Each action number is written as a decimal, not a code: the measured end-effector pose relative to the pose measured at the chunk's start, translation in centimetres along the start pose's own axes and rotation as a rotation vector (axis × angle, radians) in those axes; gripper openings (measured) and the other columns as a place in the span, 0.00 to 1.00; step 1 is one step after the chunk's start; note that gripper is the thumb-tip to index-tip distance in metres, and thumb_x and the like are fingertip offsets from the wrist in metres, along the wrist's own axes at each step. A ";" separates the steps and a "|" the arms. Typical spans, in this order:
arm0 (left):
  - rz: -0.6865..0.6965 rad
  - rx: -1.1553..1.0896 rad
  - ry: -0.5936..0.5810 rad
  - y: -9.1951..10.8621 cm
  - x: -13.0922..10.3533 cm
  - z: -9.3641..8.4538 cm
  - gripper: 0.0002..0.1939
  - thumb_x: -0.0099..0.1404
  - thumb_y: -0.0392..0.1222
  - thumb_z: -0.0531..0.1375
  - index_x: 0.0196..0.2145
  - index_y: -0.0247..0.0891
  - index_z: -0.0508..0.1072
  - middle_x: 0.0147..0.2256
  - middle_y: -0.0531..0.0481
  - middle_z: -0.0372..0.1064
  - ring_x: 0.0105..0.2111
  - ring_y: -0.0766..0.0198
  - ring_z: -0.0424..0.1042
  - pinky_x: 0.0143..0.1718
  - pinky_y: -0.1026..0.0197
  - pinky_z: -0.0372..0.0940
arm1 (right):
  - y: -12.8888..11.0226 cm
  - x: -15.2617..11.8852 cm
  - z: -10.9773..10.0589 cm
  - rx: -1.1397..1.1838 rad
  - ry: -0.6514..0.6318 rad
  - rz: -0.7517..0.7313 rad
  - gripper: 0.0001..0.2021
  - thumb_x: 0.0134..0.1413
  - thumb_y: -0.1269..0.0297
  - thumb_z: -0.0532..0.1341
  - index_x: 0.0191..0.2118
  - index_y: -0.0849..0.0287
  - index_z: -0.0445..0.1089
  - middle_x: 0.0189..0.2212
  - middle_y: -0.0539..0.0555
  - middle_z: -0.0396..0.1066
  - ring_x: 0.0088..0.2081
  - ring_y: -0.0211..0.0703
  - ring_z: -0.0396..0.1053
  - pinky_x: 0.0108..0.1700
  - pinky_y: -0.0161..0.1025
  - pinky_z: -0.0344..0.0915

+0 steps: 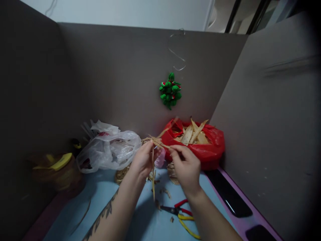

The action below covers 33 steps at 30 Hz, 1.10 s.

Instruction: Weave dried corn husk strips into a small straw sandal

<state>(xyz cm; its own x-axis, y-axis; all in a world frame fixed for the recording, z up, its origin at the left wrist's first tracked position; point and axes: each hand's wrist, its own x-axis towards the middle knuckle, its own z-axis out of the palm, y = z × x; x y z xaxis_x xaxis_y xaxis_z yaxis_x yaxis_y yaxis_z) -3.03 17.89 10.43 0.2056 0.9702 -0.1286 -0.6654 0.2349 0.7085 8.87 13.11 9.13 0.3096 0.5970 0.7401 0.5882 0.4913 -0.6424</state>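
Observation:
My left hand (145,158) is closed around a small bundle of tan dried-leaf strips (156,141), held above the mat. One strip hangs down from it and another sticks up to the right. With thumb and forefinger, my right hand (186,165) pinches the end of a strip stretching across from the bundle. Behind the hands are coiled woven pieces, one on the left (121,174) and one on the right (173,173), both partly hidden. A pink object (160,158) shows between the hands. Below my right wrist lie cutters (173,210) with red handles, beside yellow handles (187,225).
A red plastic bag (213,152) holds wide dried leaves. To the left sit a crumpled clear bag (112,150) and a brown container (62,175) with a yellow-handled tool. A phone (232,197) lies right. Scraps dot the blue mat (100,187). A green ornament (171,92) hangs behind.

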 end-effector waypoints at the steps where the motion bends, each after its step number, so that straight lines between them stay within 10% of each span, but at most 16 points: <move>1: -0.003 0.079 -0.063 0.0 0.0 -0.2 0.05 0.58 0.38 0.61 0.27 0.34 0.71 0.28 0.47 0.72 0.25 0.68 0.71 0.29 0.67 0.67 | 0.7 0.8 -0.6 -0.006 0.061 0.018 0.06 0.54 0.67 0.58 0.33 0.58 0.73 0.31 0.54 0.74 0.35 0.43 0.71 0.40 0.40 0.66; 8: 0.170 0.592 -0.261 -1.1 0.0 -1.1 0.13 0.59 0.49 0.60 0.27 0.36 0.67 0.27 0.51 0.68 0.26 0.68 0.67 0.29 0.65 0.63 | 4.6 4.3 -6.0 -0.104 0.432 -0.056 0.07 0.52 0.65 0.61 0.34 0.59 0.75 0.31 0.54 0.72 0.36 0.44 0.70 0.44 0.46 0.65; 13: 0.102 0.718 -0.318 -2.3 0.9 -1.4 0.14 0.60 0.50 0.57 0.25 0.36 0.63 0.21 0.56 0.61 0.20 0.72 0.60 0.23 0.68 0.56 | 3.8 4.9 -6.6 0.257 0.588 0.033 0.05 0.47 0.66 0.64 0.33 0.59 0.74 0.28 0.49 0.71 0.27 0.36 0.68 0.35 0.40 0.68; 17: 0.018 0.744 -0.383 -2.5 1.6 -2.1 0.16 0.60 0.50 0.57 0.23 0.36 0.62 0.19 0.56 0.59 0.18 0.73 0.55 0.20 0.68 0.50 | 2.3 4.6 -7.2 0.563 0.328 0.169 0.09 0.44 0.68 0.67 0.35 0.57 0.73 0.26 0.47 0.71 0.24 0.34 0.67 0.28 0.34 0.67; 24: -0.066 0.735 -0.480 -2.5 1.9 -2.6 0.17 0.61 0.51 0.55 0.24 0.34 0.66 0.21 0.53 0.64 0.21 0.72 0.59 0.25 0.67 0.54 | 1.9 3.6 -6.8 0.535 -0.791 0.396 0.01 0.45 0.71 0.64 0.27 0.61 0.73 0.22 0.50 0.72 0.24 0.36 0.69 0.26 0.32 0.66; 33: -0.040 0.810 -0.409 -2.6 0.2 -0.9 0.15 0.61 0.50 0.55 0.25 0.36 0.65 0.20 0.54 0.63 0.20 0.70 0.60 0.23 0.67 0.54 | 2.9 2.9 -2.5 0.180 -0.683 0.105 0.08 0.45 0.79 0.60 0.26 0.59 0.73 0.28 0.50 0.67 0.32 0.37 0.67 0.36 0.34 0.63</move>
<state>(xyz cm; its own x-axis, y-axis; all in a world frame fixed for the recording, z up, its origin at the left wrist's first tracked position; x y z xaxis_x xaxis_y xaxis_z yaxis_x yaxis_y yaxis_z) -1.86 17.56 7.92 0.5593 0.8288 -0.0170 0.0243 0.0041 0.9997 13.35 14.68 9.95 -0.2142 0.8818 0.4202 0.4300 0.4714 -0.7700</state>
